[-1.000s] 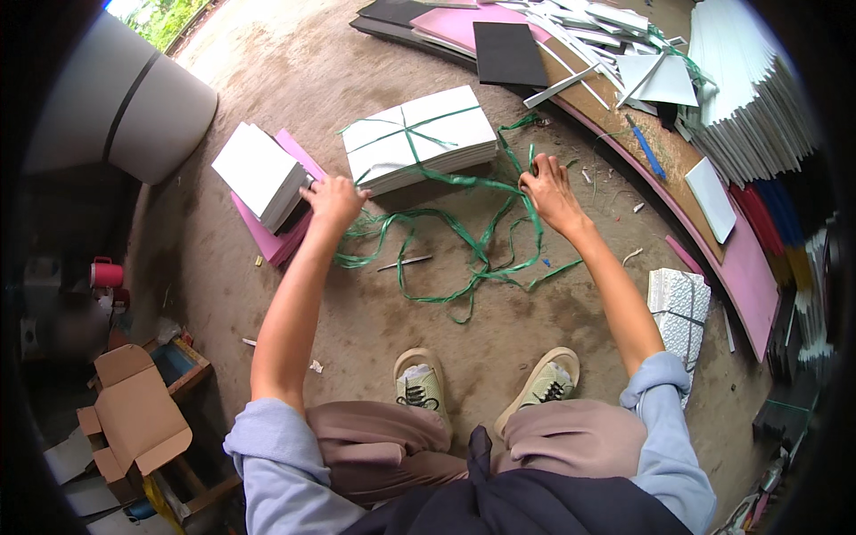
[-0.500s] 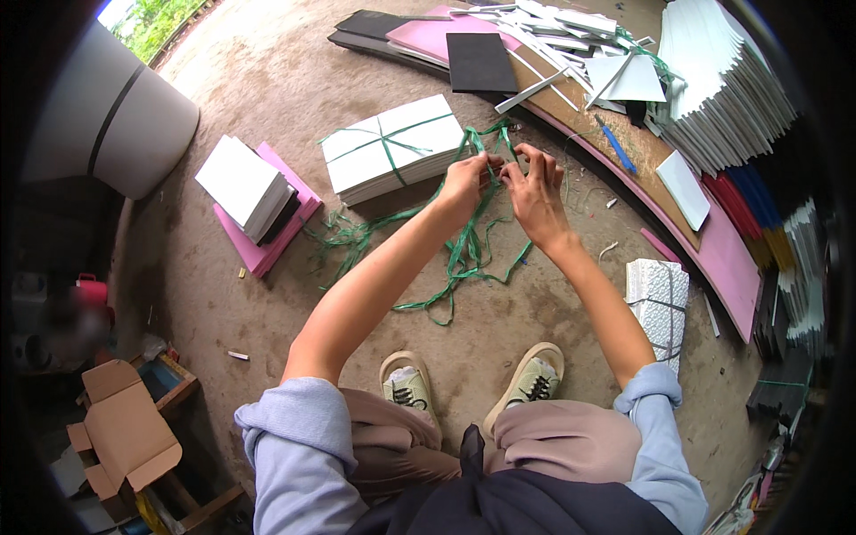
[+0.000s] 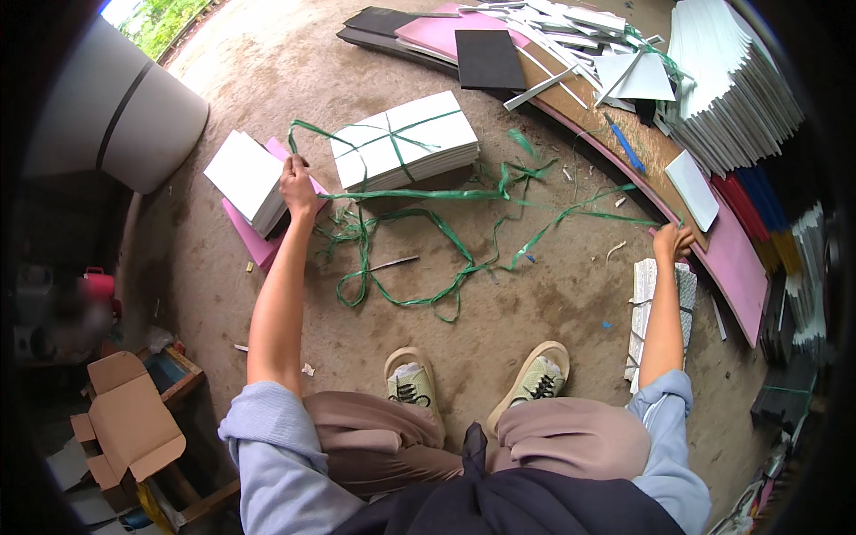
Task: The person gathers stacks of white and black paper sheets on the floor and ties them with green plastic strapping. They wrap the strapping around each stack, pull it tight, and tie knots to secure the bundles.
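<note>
Green plastic twine (image 3: 428, 193) stretches across the floor between my hands, with loose tangled loops below and beside it. My left hand (image 3: 299, 185) is closed on the twine, next to a stack of white sheets (image 3: 245, 178) on pink board. A loop of it rises above that hand. Far to the right, my right hand (image 3: 673, 242) pinches another end of the twine, above a tied bundle of white textured pieces (image 3: 639, 312). Behind the twine lies a block of white sheets (image 3: 401, 138) bound crosswise with green twine.
At the right, a long board (image 3: 727, 267) carries white offcuts (image 3: 571, 40), a black sheet (image 3: 489, 60) and a blue cutter knife (image 3: 627, 147). Tall white sheet stacks (image 3: 727, 98) stand beyond. An open cardboard box (image 3: 134, 419) is at lower left, a large white roll (image 3: 152, 125) at upper left.
My hands were close together at the twine beside the bound block. They have moved wide apart, left hand leftward, right hand to the right and nearer, drawing the twine out between them.
</note>
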`<state>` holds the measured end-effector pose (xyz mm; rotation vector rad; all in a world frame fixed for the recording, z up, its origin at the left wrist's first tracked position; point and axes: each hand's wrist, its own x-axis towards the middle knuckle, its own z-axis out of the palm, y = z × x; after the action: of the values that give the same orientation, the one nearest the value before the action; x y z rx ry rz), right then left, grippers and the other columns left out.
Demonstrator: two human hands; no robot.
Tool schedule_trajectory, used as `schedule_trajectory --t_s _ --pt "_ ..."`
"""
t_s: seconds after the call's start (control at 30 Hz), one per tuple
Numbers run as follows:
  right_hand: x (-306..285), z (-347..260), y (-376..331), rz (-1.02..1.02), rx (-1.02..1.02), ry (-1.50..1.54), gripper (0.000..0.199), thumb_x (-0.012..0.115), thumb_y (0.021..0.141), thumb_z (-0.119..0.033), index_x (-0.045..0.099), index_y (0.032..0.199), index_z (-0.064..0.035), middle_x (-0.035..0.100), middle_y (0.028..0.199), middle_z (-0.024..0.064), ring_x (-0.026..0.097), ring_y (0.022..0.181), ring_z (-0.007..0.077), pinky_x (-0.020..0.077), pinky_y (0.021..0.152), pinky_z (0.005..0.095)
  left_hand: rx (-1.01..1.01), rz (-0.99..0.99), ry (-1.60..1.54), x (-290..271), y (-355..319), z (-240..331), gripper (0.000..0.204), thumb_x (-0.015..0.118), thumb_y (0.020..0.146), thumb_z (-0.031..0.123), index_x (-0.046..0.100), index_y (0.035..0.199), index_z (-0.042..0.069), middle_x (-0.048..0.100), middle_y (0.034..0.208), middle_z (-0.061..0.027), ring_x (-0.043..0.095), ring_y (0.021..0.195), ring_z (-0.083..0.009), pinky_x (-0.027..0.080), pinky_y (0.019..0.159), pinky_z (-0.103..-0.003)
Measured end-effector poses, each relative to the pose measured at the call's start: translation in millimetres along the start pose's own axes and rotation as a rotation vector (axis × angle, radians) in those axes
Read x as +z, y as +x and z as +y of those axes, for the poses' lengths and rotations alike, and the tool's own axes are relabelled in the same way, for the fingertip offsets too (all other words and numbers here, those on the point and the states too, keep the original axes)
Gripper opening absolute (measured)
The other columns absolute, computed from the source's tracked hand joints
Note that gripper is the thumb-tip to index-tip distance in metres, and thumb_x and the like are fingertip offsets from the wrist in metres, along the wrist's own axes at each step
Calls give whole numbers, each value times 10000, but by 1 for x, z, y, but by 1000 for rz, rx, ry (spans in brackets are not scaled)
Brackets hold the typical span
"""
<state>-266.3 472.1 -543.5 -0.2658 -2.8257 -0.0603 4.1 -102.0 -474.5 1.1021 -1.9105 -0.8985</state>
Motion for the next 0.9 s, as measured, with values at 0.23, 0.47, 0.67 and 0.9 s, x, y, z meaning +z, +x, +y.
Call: schedule_trajectory --t_s 0.23,0.47,0.67,0.9 --pt "-7 -96 -52 272 -344 427 522 470 701 49 409 1206 -70 242 1261 229 361 1062 412 310 894 491 109 -99 -3 27 -21 12 293 414 892 273 544 764 44 471 578 -54 446 545 -146 363 522 -299" --pt "-6 -216 -180 -1253 -952 329 750 389 719 -712 655 877 -30 515 1114 239 388 1124 404 322 935 458 -67 -214 -165 35 -40 6 305 393 907 272 503 739 43 409 547 -15 406 495 -107 333 445 -273" --pt "-9 -216 -240 -1147 -934 519 367 641 724 -369 638 865 -29 503 1046 193 343 1083 331 314 880 494 -395 -119 -631 16 -39 7 227 354 923 275 405 776 109 307 549 41 295 429 -64 263 375 -215" --pt "-15 -220 -248 -1258 -673 943 376 558 796 -307 489 984 10 513 1027 180 464 982 296 358 878 361 -774 148 -1025 -9 0 26 232 318 931 269 354 843 58 300 627 -29 219 432 -108 252 386 -227"
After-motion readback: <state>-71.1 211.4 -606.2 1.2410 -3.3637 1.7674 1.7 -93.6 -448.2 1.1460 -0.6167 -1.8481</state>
